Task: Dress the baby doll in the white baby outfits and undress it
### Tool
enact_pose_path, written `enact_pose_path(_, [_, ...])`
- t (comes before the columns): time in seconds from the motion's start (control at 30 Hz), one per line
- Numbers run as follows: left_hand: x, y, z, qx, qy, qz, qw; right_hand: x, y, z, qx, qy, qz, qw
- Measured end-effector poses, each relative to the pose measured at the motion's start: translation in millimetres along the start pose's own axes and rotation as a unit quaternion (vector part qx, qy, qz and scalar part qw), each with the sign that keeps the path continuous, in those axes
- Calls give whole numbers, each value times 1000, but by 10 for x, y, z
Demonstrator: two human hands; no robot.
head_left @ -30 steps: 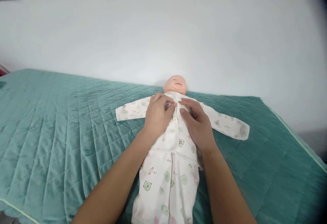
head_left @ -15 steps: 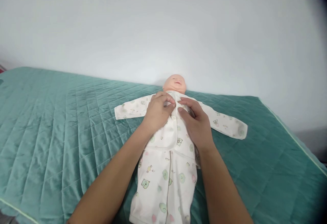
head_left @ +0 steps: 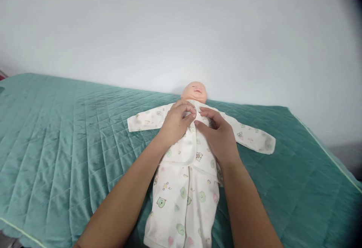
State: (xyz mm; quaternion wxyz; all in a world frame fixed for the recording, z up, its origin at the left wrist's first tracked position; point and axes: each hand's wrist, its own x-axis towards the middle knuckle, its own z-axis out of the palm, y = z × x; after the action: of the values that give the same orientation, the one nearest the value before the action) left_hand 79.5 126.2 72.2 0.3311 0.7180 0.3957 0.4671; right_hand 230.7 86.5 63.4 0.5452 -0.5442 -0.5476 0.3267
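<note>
A baby doll lies on its back on a teal quilted mattress, dressed in a white shirt and trousers printed with small animals. Its sleeves are spread out to both sides. My left hand and my right hand meet on the doll's upper chest, just under the chin. The fingers of both hands are curled and pinch the front edges of the shirt together. The fastening between the fingertips is too small to make out.
A plain white wall rises directly behind the mattress and the doll's head. The mattress's right edge runs diagonally toward the lower right. Its front edge shows at the lower left.
Both hands have crept a little up the shirt front toward the collar. The doll and its clothes lie as before.
</note>
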Motion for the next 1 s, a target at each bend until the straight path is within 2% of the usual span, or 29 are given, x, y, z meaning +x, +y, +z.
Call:
enact_pose_path(0.1, [-2, -5, 0, -17, 20, -17, 1000, 6, 22, 1, 1, -1, -13, 1000])
enact_pose_path(0.17, [-8, -13, -4, -16, 29, -5, 999, 11, 29, 0, 4, -4, -17, 1000])
enact_pose_path(0.3, [-26, -14, -34, -14, 2, 28, 999, 13, 24, -7, 9, -11, -16, 1000])
enact_pose_path(0.6, [-13, -29, -144, -5, -22, 29, 999, -4, 7, -14, -11, -14, -37, 999])
enact_pose_path(1.0, [-10, -26, -180, 35, -46, 40, 998, -4, 30, 0, -8, -6, -37, 999])
